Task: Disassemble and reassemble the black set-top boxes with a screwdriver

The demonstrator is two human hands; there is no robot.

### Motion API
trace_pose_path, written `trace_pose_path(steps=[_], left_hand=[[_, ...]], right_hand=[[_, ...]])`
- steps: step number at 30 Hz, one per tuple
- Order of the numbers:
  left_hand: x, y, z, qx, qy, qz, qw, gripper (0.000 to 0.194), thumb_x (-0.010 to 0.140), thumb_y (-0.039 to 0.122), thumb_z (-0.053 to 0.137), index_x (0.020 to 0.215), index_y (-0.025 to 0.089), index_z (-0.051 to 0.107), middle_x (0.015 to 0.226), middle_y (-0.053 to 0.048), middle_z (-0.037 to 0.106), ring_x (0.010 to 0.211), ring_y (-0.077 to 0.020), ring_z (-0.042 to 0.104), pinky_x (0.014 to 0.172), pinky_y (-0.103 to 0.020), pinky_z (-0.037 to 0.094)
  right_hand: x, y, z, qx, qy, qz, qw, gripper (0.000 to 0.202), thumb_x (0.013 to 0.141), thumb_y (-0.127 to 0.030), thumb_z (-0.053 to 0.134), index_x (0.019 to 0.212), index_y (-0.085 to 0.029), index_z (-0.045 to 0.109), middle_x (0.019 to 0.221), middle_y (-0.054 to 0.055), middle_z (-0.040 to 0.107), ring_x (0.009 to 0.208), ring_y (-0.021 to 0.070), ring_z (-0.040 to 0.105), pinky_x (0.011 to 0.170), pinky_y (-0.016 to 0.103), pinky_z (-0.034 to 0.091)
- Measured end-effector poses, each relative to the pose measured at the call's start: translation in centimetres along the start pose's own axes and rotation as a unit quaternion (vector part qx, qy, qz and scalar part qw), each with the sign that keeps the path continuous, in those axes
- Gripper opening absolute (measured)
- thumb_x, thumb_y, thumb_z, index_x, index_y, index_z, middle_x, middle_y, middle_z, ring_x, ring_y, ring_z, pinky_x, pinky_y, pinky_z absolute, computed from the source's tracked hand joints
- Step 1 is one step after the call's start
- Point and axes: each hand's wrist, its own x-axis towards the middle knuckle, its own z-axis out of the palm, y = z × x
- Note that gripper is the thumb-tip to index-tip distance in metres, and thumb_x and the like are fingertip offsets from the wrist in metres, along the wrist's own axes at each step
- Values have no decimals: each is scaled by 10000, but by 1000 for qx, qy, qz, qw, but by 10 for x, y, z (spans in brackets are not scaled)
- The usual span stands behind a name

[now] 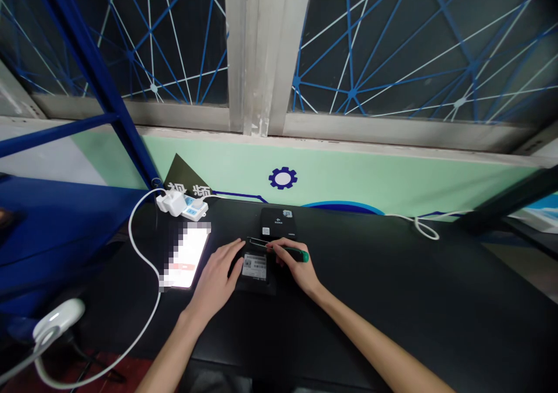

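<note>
Left hand (217,277) flat on black box (256,271), right hand (299,262) gripping screwdriver (293,253)

"视频" on wall panel (192,188)

Phone (186,257), screen lit, lies flat on black table (392,300). White cable (143,253) loops from it to white power strip w/ adapter (181,204) at table's rear edge. Second black box (278,223) sits near wall. White lamp (58,318) at lower left.

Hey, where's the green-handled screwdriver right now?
In the head view the green-handled screwdriver is just right of centre, held in the right hand, tip pointing left over the black box, in front of the second black box.
</note>
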Motion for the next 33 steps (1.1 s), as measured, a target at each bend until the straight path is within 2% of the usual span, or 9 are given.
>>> trace_pose_path(steps=[3, 8, 23, 33], left_hand=[[3, 3, -1, 12, 0, 1, 1000, 386, 1055, 371, 391, 1425, 317, 489, 1436, -47, 554, 1321, -237, 516, 1120, -467, 414], [8, 4, 1, 27, -10, 1, 1000, 396, 1054, 389, 388, 1429, 316, 493, 1434, -54, 550, 1314, -250, 506, 1096, -469, 423], [5, 0, 5, 22, -5, 7, 1000, 401, 1046, 357, 407, 1438, 284, 453, 1432, -72, 544, 1327, -251, 491, 1104, -465, 415], [2, 1, 0, -1, 13, 17, 1000, 342, 992, 286, 486, 1332, 260, 515, 1320, -69, 603, 1240, -251, 559, 1060, -433, 465]], right_hand=[[1, 0, 2, 17, 1, -1, 1000, 288, 859, -453, 678, 920, -179, 740, 806, 53, 722, 579, 137, 549, 533, 255, 448], [1, -2, 4, 42, 9, -10, 999, 243, 827, -422, 723, 826, -184, 677, 757, 37, 704, 577, 133, 549, 533, 244, 458], [1, -6, 4, 56, 20, -1, 998, 256, 804, -434, 725, 774, -190, 655, 733, 31, 686, 550, 132, 522, 511, 252, 426], [2, -5, -4, 63, 82, -15, 995, 279, 809, -459, 699, 762, -190, 644, 647, 12, 646, 485, 118, 467, 458, 243, 362]])
